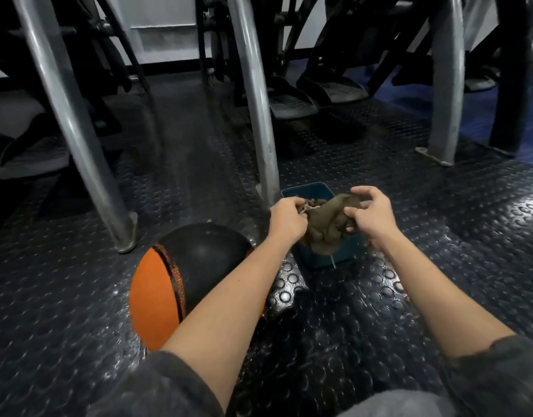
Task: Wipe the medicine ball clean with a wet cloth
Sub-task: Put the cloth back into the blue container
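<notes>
The cloth [328,219] runs crosswise between left hand [288,219] and right hand [371,216] (seemingly dripping).

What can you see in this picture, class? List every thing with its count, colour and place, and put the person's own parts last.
medicine ball: one, orange and black, on the floor at left, partly under the left forearm
cloth: one, olive-brown, bunched, held over the tub
tub: one, blue, on the floor right of the ball
floor: one, black studded rubber, all around
machine legs: three, grey metal tubes, behind the ball and tub
pedals: several, black and grey, low at the back
left hand: one, bare, fingers grip the cloth's left end
right hand: one, bare, fingers grip the cloth's right end
sleeves: two, dark grey, along the bottom edge
</notes>
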Demonstrator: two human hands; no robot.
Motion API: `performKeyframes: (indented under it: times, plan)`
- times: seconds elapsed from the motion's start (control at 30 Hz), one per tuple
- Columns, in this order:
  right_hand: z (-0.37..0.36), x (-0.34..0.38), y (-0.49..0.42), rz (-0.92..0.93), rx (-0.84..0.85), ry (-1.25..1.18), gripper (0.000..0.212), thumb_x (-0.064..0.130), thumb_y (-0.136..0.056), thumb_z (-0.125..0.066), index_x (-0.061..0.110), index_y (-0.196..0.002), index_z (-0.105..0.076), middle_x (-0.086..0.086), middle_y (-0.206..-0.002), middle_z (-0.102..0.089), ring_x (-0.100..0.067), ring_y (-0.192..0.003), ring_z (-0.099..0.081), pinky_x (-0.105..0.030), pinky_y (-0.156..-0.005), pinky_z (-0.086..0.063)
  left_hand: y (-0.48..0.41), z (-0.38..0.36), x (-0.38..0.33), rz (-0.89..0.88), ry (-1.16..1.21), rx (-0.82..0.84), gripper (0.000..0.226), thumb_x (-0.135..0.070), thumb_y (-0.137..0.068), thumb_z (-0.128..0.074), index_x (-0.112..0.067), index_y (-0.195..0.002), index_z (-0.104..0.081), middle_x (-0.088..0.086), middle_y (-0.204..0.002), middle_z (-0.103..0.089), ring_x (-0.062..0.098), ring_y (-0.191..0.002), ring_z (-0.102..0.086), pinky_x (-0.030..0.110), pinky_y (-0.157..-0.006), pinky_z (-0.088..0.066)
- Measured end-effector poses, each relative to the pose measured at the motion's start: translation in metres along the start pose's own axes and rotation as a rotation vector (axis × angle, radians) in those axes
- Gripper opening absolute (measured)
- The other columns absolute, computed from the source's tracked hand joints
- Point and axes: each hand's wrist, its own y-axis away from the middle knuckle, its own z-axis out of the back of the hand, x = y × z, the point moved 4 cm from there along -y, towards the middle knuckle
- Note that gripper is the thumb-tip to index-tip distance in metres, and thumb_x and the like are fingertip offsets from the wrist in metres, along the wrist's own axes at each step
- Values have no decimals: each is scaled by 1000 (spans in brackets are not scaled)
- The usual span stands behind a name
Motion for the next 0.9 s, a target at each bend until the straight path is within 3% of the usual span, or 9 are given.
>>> performKeyframes:
  times: [0.07,0.17,0.23,0.33,0.4,0.47,0.57,0.73,0.9]
  plan:
    - [0,-1,-20,72,-54,97,26,-4,-89,-55,12,-107,-63,-6,-88,-62,-17,-72,-60,-21,-49,-54,-16,-7,-2,-22,-43,25,41,-2,-90,-56,-7,-132,-53,8,-134,-54,22,-125,-48,19,-101,-31]
    - [-1,-4,-47,146,-160,164,23,1,-88,-56,18,-98,-68,-5,-93,-65,-26,-87,-64,-41,-81,-56,-42,-22,-8,-53,-39,98,54,-1,-90,-52,-9,-142,-40,10,-142,-43,23,-131,-40,18,-102,-26]
    - [-7,-9,-59,130,-151,174,27,2,-88,-56,15,-109,-67,-7,-104,-65,-28,-100,-63,-45,-92,-51,-56,-32,-5,-32,-28,147,62,-2,-90,-51,-11,-148,-29,10,-147,-36,24,-135,-35,23,-106,-27]
    - [-22,-29,-70,83,18,385,45,3,-87,-60,6,-131,-52,-17,-133,-49,-31,-120,-51,-41,-106,-40,-66,-55,17,35,-89,336,79,-5,-89,-55,-11,-151,-7,13,-156,-16,30,-142,-22,32,-112,-22]
    - [-28,-48,-71,28,115,543,54,8,-86,-62,4,-137,-43,-21,-140,-39,-35,-123,-46,-38,-108,-36,-65,-76,39,106,-264,529,88,-14,-89,-59,-16,-152,2,13,-158,6,33,-145,-4,40,-117,-13]
    - [-30,-62,-67,6,139,648,53,11,-89,-58,6,-139,-40,-21,-141,-32,-38,-125,-42,-40,-109,-33,-61,-91,55,123,-460,636,81,-28,-90,-59,-17,-152,-9,16,-158,4,35,-144,3,45,-118,-8]
    - [-34,-74,-56,79,188,901,46,22,-95,-50,17,-140,-42,-14,-142,-38,-35,-128,-39,-47,-109,-30,-56,-99,62,102,-480,593,72,-38,-93,-54,-10,-149,-19,17,-157,-3,34,-144,6,49,-117,-8]
    - [-35,-95,-46,144,331,1178,42,32,-101,-23,21,-118,-60,-6,-132,-55,-27,-126,-42,-50,-113,-8,-50,-90,55,44,-585,541,74,-38,-95,-51,-10,-151,-10,10,-159,2,27,-146,7,50,-116,-8]
    - [-37,-74,-37,296,242,1133,40,34,-101,-31,15,-128,-55,-8,-133,-53,-28,-127,-41,-45,-110,-23,-29,-51,45,16,-706,474,77,-35,-94,-53,-12,-152,-7,7,-159,7,25,-146,9,50,-115,0]
